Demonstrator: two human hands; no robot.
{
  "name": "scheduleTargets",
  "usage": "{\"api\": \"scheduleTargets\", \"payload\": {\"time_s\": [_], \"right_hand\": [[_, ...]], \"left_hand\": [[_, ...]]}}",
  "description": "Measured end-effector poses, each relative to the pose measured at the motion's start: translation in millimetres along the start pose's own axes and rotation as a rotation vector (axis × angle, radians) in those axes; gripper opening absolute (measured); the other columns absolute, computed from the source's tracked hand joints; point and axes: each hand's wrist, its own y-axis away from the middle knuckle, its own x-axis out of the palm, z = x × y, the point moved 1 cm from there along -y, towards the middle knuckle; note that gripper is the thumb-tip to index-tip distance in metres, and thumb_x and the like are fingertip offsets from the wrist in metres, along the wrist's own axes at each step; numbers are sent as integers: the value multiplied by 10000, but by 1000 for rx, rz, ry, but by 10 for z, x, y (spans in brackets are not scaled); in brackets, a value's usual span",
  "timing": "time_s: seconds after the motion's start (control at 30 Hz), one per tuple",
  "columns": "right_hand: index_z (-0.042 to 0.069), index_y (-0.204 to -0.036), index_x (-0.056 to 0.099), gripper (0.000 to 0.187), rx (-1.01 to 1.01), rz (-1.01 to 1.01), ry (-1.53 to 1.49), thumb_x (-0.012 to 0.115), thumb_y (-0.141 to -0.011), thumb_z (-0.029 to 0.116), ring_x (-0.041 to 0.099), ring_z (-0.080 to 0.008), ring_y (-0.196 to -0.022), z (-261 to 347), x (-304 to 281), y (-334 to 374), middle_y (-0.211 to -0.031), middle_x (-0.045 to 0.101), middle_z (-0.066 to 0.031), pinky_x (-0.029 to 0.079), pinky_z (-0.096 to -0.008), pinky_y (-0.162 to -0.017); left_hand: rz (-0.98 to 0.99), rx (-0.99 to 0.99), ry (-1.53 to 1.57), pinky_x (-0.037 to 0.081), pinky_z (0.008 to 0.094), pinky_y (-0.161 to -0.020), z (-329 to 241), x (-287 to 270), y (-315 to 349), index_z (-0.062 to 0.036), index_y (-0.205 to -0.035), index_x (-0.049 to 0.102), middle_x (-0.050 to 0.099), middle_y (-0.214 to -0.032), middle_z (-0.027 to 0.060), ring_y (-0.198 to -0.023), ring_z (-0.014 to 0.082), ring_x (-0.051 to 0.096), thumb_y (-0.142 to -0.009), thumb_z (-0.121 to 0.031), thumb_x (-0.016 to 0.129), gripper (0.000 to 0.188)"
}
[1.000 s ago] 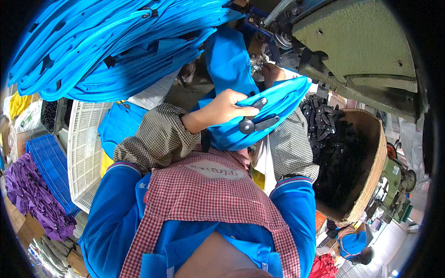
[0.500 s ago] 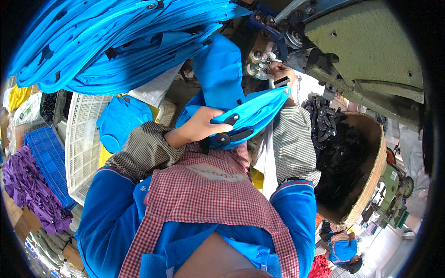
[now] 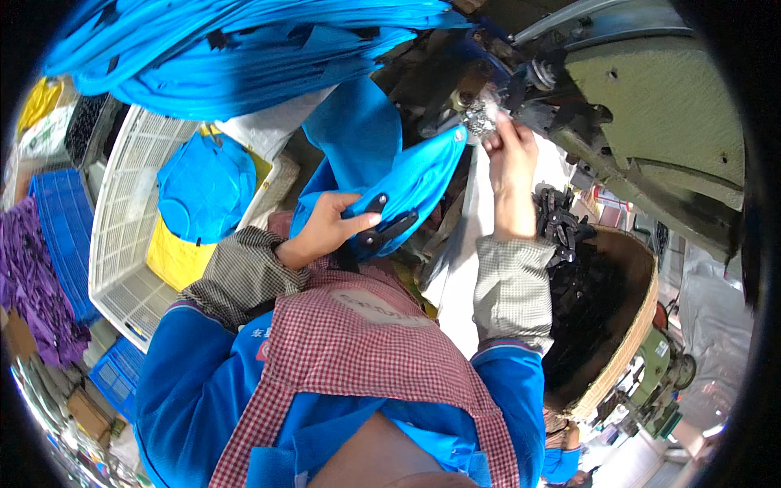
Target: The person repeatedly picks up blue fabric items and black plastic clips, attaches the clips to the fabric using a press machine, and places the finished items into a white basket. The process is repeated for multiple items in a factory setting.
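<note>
The person's left hand pinches a blue cloth, thumb beside its black strips. The cloth lies just beyond the apron, its long axis slanting up and rightward to a tip near the right hand. That hand's fingers bend beside small shiny parts; whether they grip any cannot be told.
</note>
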Motion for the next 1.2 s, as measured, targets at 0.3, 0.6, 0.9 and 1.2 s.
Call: {"api": "scheduleTargets", "payload": {"time_s": [0.3,0.6,0.9,1.2], "right_hand": [[65,-584,470,292,124,192,336,648,-814,91,488,-54,-422,-652,95,1474,-497,521,-8,382,-182,-418],[98,-589,481,294,32,227,512,672,-803,160,451,-40,-415,-261,-105,1375,-500,527,-2,327,-187,-396],[37,-622,514,207,-213,344,802,675,-753,38,441,-71,-473,-183,19,1443,-547,500,-4,357,-225,-440],[-1,-942,597,152,56,452,353,630,-808,62,532,-62,-693,-550,-258,992,-812,614,-1,440,-211,-648]], "left_hand": [[-478,183,24,281,272,-473,-37,451,93,13,-691,472,304,-588,-8,-568,60,294,-953,-314,400,425],[-513,204,-38,261,278,-442,59,545,200,17,-689,481,295,-555,16,-523,66,292,-948,-331,406,440],[-216,117,52,437,225,-751,-326,544,42,8,-979,610,618,-904,-7,-829,51,531,-812,-166,645,243],[-94,69,457,385,234,-821,-366,193,-288,15,-1031,600,599,-948,25,-917,95,524,-835,-201,608,291]]}}
